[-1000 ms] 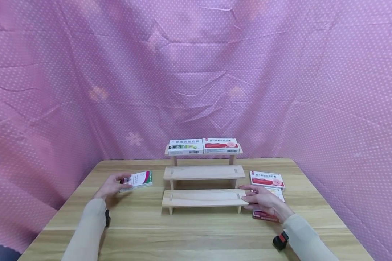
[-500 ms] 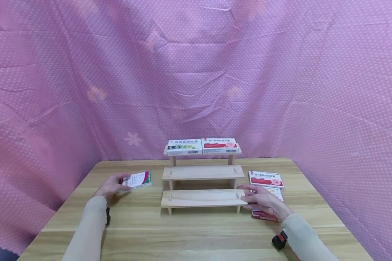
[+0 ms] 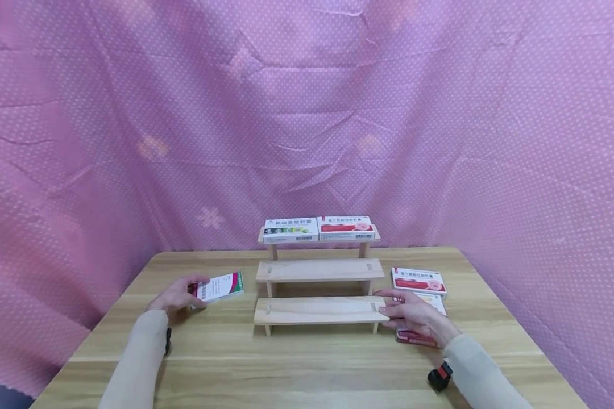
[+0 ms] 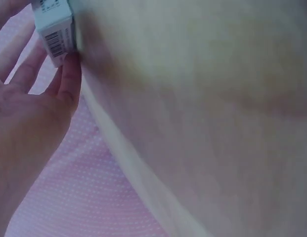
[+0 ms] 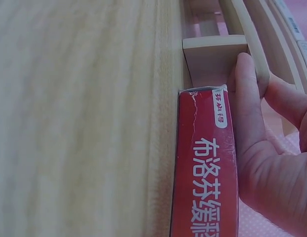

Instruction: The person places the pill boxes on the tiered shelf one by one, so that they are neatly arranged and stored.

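My left hand [image 3: 176,295] holds a medicine box [image 3: 220,287], white with a magenta and green end, by its left end at the table's left side. In the left wrist view the fingers lie along the box's barcoded end [image 4: 57,44]. A three-step wooden display stand [image 3: 321,309] stands mid-table. My right hand [image 3: 414,312] grips the right end of its lowest step; in the right wrist view the thumb and a finger lie on either side of the board [image 5: 252,44]. Just below that hand is a red medicine box [image 5: 207,163], partly hidden in the head view.
On the top step sit a white-and-green box [image 3: 290,227] and a white-and-red box [image 3: 345,227], side by side. Another white-and-red box [image 3: 419,281] lies right of the stand, beside a partly covered pale box [image 3: 435,301]. A pink dotted cloth [image 3: 307,125] hangs behind the table.
The box in my left hand has shifted slightly right and toward me, and its angle has turned a little. My right hand stays at the stand's end.
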A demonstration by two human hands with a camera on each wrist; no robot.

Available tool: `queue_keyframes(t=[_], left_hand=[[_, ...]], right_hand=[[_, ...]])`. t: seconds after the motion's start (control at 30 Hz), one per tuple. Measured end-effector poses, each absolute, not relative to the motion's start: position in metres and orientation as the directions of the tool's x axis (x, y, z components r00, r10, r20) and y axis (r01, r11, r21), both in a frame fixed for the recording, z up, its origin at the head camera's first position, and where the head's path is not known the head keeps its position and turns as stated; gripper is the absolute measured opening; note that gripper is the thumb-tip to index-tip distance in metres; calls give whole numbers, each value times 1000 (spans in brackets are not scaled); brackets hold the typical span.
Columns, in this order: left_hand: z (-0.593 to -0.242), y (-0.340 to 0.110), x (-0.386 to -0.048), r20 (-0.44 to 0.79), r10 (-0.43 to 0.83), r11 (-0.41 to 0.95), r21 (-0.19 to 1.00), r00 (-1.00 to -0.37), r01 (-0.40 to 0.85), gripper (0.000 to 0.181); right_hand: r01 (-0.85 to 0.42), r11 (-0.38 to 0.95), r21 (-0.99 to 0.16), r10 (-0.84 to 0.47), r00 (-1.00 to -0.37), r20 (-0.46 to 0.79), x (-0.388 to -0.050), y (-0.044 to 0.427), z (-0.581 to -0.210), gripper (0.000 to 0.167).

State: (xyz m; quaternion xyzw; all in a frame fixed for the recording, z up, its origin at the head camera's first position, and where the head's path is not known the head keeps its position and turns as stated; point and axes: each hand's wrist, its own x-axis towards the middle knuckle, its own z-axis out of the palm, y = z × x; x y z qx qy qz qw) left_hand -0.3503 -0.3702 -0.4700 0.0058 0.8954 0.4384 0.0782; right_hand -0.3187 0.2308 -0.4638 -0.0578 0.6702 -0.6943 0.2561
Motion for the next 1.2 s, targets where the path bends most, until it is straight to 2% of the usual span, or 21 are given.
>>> queue_keyframes(t=[0.3,0.53,0.83,1.07,1.2], left_hand=[[-464,-370,-345,-16,163,669,736,-986,99,75],[-443,-366,-334,9,149,675,730,-989,108,79],[-425,-359,-336,90,276,587,773,-957,242,72],[-412,-348,-332,74,264,570,793,-962,218,76],[-406,-344,-329,113,292,558,786,-950,266,76]], right_hand=[[247,22,-969,-452,-862,-230,-320,232,-469,62],[238,26,-971,-454,-862,-224,-320,232,-473,62],[252,27,-967,-434,-869,-238,-321,233,-469,62],[259,22,-966,-435,-867,-243,-319,232,-469,63],[265,24,-964,-430,-868,-249,-319,231,-469,63]])
